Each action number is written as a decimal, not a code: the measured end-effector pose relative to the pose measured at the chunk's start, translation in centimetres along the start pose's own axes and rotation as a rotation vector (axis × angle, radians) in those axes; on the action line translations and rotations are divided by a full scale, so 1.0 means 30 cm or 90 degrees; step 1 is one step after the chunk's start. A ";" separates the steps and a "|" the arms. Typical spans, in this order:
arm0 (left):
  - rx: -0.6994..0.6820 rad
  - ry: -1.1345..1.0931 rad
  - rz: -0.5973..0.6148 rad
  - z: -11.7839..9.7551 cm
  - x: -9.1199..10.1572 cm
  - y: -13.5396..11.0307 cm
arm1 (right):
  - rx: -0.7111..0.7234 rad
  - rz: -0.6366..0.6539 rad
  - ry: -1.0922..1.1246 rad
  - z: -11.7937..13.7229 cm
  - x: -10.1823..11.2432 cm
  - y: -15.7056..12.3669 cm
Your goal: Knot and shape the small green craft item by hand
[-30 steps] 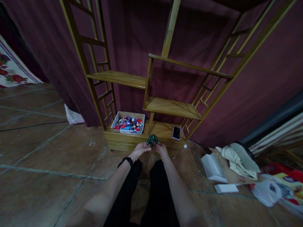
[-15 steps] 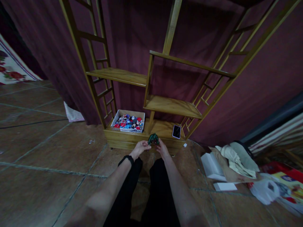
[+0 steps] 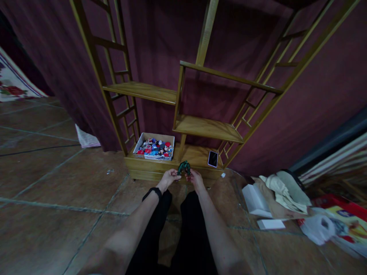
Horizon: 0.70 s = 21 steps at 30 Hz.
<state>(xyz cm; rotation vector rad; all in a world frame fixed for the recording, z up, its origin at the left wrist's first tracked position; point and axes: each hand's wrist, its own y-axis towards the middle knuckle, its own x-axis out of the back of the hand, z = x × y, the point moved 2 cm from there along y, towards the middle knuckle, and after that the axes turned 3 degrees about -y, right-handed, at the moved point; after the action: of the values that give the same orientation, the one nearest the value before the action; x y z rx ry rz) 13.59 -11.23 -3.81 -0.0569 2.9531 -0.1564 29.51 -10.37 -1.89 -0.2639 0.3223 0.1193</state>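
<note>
Both my hands hold a small dark green toy figure (image 3: 184,167) out in front of my knees. My left hand (image 3: 169,178), with a black band on its wrist, pinches the figure's left side. My right hand (image 3: 195,178) grips its right side. The figure hangs just before the bottom board of a wooden shelf unit (image 3: 206,128). On that bottom board, to the left, sits a white box (image 3: 155,146) filled with several small colourful toy figures. A phone (image 3: 212,158) lies flat on the board to the right.
The shelf unit stands against a dark red curtain on a tiled floor. To the right on the floor lie white boxes (image 3: 254,199), cloth (image 3: 282,190), a plastic bag (image 3: 318,228) and colourful packaging. A folded cloth (image 3: 86,138) lies at the left by the curtain.
The view has shifted slightly. My hands stay together on the green figure and have turned it a little; nothing was picked up or let go.
</note>
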 end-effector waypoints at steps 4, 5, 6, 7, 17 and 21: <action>0.001 -0.011 0.016 0.001 0.001 -0.003 | 0.006 0.019 0.009 0.013 -0.006 -0.018; 0.002 -0.011 0.018 0.001 0.002 -0.003 | 0.009 0.021 0.009 0.016 -0.006 -0.022; 0.003 -0.011 0.019 0.001 0.002 -0.003 | 0.012 0.024 0.010 0.018 -0.007 -0.025; 0.005 -0.011 0.018 0.000 0.003 -0.004 | 0.015 0.030 0.012 0.020 -0.009 -0.028; 0.008 -0.011 0.016 -0.009 -0.002 -0.009 | 0.044 0.076 0.001 0.033 -0.029 -0.053; -0.002 -0.012 -0.007 -0.007 0.001 -0.003 | 0.050 0.094 -0.004 0.042 -0.037 -0.068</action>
<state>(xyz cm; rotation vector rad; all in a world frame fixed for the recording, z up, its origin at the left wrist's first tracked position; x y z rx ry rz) 13.53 -11.30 -3.61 -0.0738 2.9353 -0.1528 29.14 -12.05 0.11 -0.1612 0.3388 0.2517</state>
